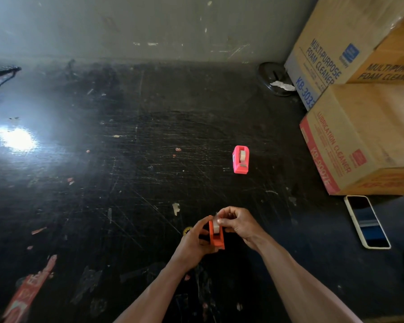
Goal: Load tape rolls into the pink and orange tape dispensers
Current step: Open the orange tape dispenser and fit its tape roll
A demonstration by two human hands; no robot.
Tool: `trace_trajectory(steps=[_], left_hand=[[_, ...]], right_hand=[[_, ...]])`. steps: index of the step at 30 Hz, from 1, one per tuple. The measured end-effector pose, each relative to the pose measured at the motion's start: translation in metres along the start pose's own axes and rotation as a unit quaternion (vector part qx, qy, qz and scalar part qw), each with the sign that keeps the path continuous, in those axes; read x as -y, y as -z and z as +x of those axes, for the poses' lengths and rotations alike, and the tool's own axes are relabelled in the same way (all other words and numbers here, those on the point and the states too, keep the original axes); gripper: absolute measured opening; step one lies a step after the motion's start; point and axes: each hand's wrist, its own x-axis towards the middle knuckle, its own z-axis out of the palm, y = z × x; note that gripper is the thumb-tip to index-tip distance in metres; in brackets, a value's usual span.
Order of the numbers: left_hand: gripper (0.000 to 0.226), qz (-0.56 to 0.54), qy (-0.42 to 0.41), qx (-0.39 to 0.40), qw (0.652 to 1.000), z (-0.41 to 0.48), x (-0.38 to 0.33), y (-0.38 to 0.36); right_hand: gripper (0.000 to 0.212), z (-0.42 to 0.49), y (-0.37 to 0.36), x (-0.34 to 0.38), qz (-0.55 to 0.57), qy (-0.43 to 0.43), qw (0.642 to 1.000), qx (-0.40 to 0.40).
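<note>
A dark, scuffed table [126, 159] fills most of the frame, littered with scraps of tape and paper, with a bright glare patch at the left edge. Stacked cardboard boxes [359, 141] occupy the upper right, printed "MULTI-PURPOSE FOAM CLEANER" and "LUBRICATION CLEANER". Below them, at the right edge, a phone [367, 221] in a white case lies flat with its screen up. A dark round object [274, 78] sits at the back, just left of the boxes, with a crumpled white scrap on it.

Right of the frame's centre, the pink dispenser [241, 159] stands alone on the table, well apart from the hands, a tape roll [242, 156] already seated in it.

In the lower centre, both forearms reach in from the bottom edge. The left hand [193, 238] is curled around the left side of the orange dispenser [216, 237], holding it. The right hand [239, 223] is closed over the dispenser's top from the right, its thumb and fingertips pinching a clear tape roll [217, 226] sitting in the dispenser's slot. A small yellowish round thing [187, 230] peeks out just left of the left hand; what it is cannot be told.
</note>
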Motion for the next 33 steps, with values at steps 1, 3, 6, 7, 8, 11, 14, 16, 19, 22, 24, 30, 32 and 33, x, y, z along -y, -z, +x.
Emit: trace_trajectory(steps=[1,3,6,7,8,11,14,16,19,22,24,30,32,33], left_hand=[[0.091,-0.003,0.001,0.000,1.000,0.000,0.000,0.000],[0.091,-0.004,0.002,0.002,1.000,0.001,0.000,0.000],[0.091,0.001,0.003,0.007,1.000,0.001,-0.002,0.000],[0.091,0.003,0.003,0.008,1.000,0.002,-0.002,0.000],[0.091,0.006,0.003,0.008,1.000,0.001,-0.002,0.000],[0.090,0.012,-0.001,0.006,1.000,0.001,-0.001,0.001],[0.089,0.004,0.000,0.008,1.000,0.000,-0.002,0.001],[0.090,0.004,0.002,0.009,1.000,0.000,-0.003,0.001],[0.090,0.009,-0.001,0.006,1.000,0.001,-0.001,0.001],[0.076,0.007,-0.011,-0.009,1.000,0.001,-0.002,0.002],[0.056,0.002,-0.009,-0.027,1.000,0.002,-0.005,0.002],[0.034,0.013,-0.023,-0.071,0.997,0.006,-0.021,0.003],[0.032,0.018,-0.022,-0.073,0.997,0.008,-0.022,0.003],[0.031,0.025,-0.023,-0.073,0.997,0.009,-0.022,0.003]], right_hand=[[0.019,-0.001,0.000,0.000,-0.002,0.006,1.000,-0.003],[0.024,-0.003,-0.002,0.001,-0.001,0.013,1.000,-0.011],[0.036,-0.004,-0.003,0.000,0.012,0.011,1.000,-0.017],[0.038,-0.004,-0.003,0.000,0.016,0.007,1.000,-0.016],[0.039,-0.004,-0.003,0.000,0.018,0.005,1.000,-0.015],[0.033,-0.004,-0.003,0.000,0.013,0.007,1.000,-0.016],[0.022,-0.006,-0.004,0.000,0.016,0.016,0.999,-0.024],[0.015,-0.007,-0.004,0.001,-0.007,0.025,0.999,-0.036],[0.010,-0.011,-0.005,0.003,-0.048,0.048,0.996,-0.051],[0.009,-0.012,-0.008,0.001,-0.077,0.066,0.992,-0.076],[0.009,-0.011,-0.011,-0.002,-0.098,0.076,0.988,-0.088],[0.008,-0.015,-0.015,-0.006,-0.134,0.105,0.980,-0.107],[0.006,-0.017,-0.016,-0.006,-0.141,0.115,0.977,-0.108],[0.005,-0.017,-0.016,-0.006,-0.146,0.118,0.976,-0.108]])
